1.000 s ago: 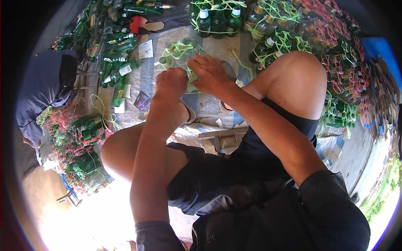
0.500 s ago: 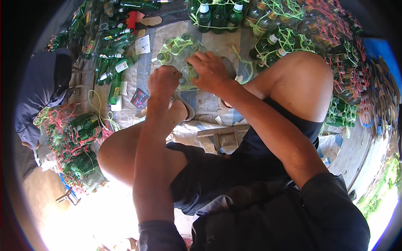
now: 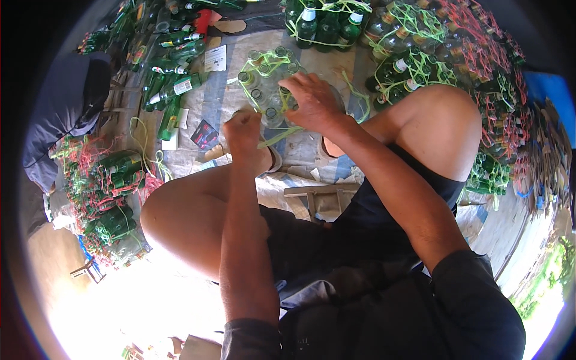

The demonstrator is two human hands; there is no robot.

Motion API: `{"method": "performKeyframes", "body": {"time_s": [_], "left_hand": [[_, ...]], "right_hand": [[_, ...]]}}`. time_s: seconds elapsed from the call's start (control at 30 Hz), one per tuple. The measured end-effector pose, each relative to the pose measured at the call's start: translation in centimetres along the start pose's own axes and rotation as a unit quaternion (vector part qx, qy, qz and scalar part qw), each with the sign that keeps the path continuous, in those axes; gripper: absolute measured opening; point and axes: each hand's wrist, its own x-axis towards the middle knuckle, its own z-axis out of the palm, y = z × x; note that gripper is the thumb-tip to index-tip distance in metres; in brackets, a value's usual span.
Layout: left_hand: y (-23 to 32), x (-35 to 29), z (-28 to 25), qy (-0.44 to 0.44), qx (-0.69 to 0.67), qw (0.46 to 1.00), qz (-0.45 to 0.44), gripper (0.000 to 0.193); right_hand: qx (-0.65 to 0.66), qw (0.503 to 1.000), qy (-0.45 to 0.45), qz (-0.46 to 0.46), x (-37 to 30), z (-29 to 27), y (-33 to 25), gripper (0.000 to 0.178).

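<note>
A bundle of clear glass bottles (image 3: 271, 86) stands upright between my feet, with light green plastic twine (image 3: 273, 60) looped round the necks. My left hand (image 3: 242, 133) is closed in a fist at the bundle's near left side, gripping the twine; a taut strand runs from it up to the necks. My right hand (image 3: 315, 102) curves over the right side of the bundle, thumb and fingers apart against the bottles. Its palm hides part of the bottles there. A flat green length of twine trails below the bundle, between my hands.
Green bottles (image 3: 171, 93) lie piled at the left. A tied green bundle (image 3: 328, 27) stands behind, and more bundles (image 3: 414, 72) stack at the right. A co-worker's dark-clothed leg (image 3: 66, 114) is at far left. A low wooden stool (image 3: 321, 192) shows between my legs.
My left hand has drawn away from the bottle necks, toward me, pulling the twine. My right hand has stayed at the bundle's right side. The whole view has shifted slightly.
</note>
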Motion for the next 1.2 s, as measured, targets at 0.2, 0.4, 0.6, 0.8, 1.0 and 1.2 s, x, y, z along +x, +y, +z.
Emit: {"method": "performKeyframes", "body": {"time_s": [0.2, 0.4, 0.6, 0.8, 1.0, 1.2], "left_hand": [[-1.7, 0.2, 0.4, 0.024, 0.041, 0.998, -0.049, 0.019], [-2.2, 0.3, 0.8, 0.048, 0.031, 0.998, -0.018, 0.019], [-3.1, 0.8, 1.0, 0.038, -0.009, 0.998, -0.050, 0.019], [-3.8, 1.1, 1.6, 0.049, 0.024, 0.995, -0.081, 0.024], [-4.0, 1.6, 2.2, 0.052, 0.018, 0.995, -0.089, 0.023], [-5.1, 2.0, 2.8, 0.068, 0.004, 0.997, -0.036, 0.020]], "right_hand": [[-0.036, 0.998, -0.050, -0.014, 0.7, -0.5, -0.4, 0.052], [-0.049, 0.988, -0.036, -0.145, 1.8, 1.5, -0.6, 0.026], [-0.084, 0.967, -0.187, -0.153, 3.5, 2.7, -1.6, 0.023], [-0.052, 0.961, -0.250, -0.103, 4.5, 3.5, -1.2, 0.022], [-0.062, 0.953, -0.293, -0.050, 5.2, 3.3, -2.0, 0.033], [-0.054, 0.919, -0.388, 0.032, 6.8, 2.5, -2.9, 0.032]]}}
